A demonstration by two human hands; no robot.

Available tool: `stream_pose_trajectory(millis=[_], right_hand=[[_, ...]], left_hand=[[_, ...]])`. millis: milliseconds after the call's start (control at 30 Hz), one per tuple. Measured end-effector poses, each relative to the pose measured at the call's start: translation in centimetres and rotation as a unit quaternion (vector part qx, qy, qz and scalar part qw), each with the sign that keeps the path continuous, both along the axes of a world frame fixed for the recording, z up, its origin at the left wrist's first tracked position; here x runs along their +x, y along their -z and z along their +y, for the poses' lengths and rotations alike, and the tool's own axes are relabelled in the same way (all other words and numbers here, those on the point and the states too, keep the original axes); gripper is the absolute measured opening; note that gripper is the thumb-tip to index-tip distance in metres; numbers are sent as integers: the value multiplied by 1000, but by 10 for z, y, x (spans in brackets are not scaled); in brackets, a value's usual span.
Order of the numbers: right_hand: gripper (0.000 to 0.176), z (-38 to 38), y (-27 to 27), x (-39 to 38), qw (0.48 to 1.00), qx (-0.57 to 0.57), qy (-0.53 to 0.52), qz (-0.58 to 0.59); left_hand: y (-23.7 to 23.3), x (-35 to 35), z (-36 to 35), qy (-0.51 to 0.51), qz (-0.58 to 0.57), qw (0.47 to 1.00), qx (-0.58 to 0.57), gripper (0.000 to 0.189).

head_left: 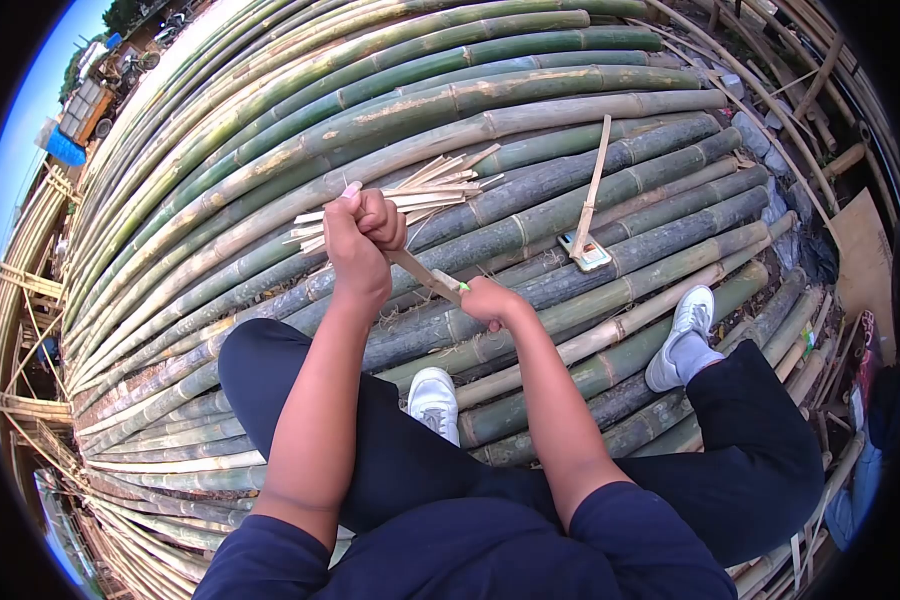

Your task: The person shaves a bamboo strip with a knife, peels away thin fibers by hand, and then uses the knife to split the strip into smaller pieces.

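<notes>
My left hand (365,230) is closed round one end of a flat bamboo strip (417,272), raised at the centre left. My right hand (492,303) is closed at the strip's lower right end, on what looks like a knife handle with a bit of green on it; the fingers hide most of it. Just behind my left hand, a loose pile of thin split bamboo sticks (440,185) lies across the bamboo poles (530,232). To the right of my hands, a longer bamboo strip (594,175) rests with its lower end on a phone (584,252).
Long green and grey poles spread beneath me and to the left. My white shoes (433,400) stand on them. At the right are a cardboard sheet (863,262) and plastic scraps. A bamboo frame (30,405) stands far left, and an orange cart (85,108) is farther back.
</notes>
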State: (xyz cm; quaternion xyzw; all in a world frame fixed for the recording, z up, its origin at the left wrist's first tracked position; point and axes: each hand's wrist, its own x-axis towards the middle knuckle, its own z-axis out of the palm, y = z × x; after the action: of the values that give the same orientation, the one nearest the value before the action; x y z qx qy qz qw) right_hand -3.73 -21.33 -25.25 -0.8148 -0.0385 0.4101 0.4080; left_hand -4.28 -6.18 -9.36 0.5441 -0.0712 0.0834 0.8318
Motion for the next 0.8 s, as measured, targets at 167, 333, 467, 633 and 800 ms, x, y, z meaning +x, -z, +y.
stream_pose_trajectory(millis=[167, 333, 467, 633, 800], right_hand=[[36, 0, 3, 2, 1000, -1, -9, 9], [36, 0, 6, 2, 1000, 6, -4, 10], [36, 0, 5, 1, 1000, 11, 5, 7], [36, 1, 6, 1, 1000, 7, 2, 2], [35, -1, 5, 2, 1000, 2, -2, 8]], left_hand=[[-1, -1, -1, -3, -1, 1000, 2, 39], [0, 0, 0, 3, 1, 1000, 0, 39], [1, 0, 0, 5, -1, 1000, -4, 39], [0, -1, -1, 10, -8, 1000, 0, 38], [0, -2, -3, 6, 0, 1000, -3, 38]])
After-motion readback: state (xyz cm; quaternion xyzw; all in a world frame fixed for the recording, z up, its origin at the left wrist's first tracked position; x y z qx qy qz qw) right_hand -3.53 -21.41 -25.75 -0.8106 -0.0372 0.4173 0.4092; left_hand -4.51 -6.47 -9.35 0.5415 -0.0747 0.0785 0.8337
